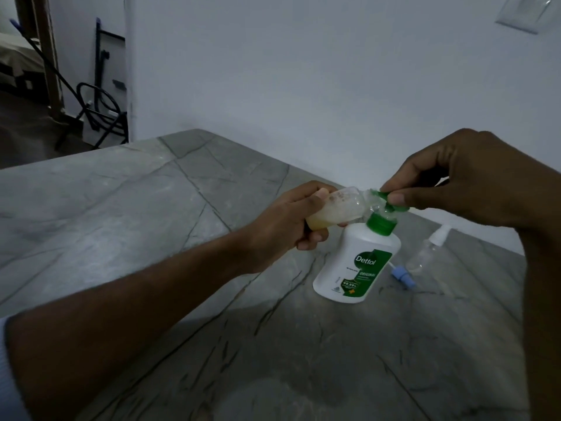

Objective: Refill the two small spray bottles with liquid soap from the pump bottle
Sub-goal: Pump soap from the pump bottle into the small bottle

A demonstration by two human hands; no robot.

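Holding a small clear spray bottle (pixel 334 209) tipped on its side, the left hand (pixel 291 223) has its fingers wrapped round the bottle's lower body, with the open neck brought up against the green spout of the pump bottle (pixel 358 259). The right hand (pixel 455 183) pinches that green pump head (pixel 391 202) between thumb and fingertips. The pump bottle stands upright on the grey stone worktop (pixel 151 208), toward its far right side near the wall.

Yellowish soap sits in the lower part of the held bottle, so this one looks partly filled. A second spray bottle (pixel 425 253), clear and seemingly empty with its sprayer on, lies on the worktop just right of the pump bottle, and a blue sprayer top (pixel 402 276) rests between them.

The small bottle is likely thin, light plastic that dents if squeezed, and soap on the neck would make it slippery; the grip on the body, away from the mouth, suits it. The pump bottle seems heavier and steadier, but pressing its head off-centre could tip it, so steadying it helps.
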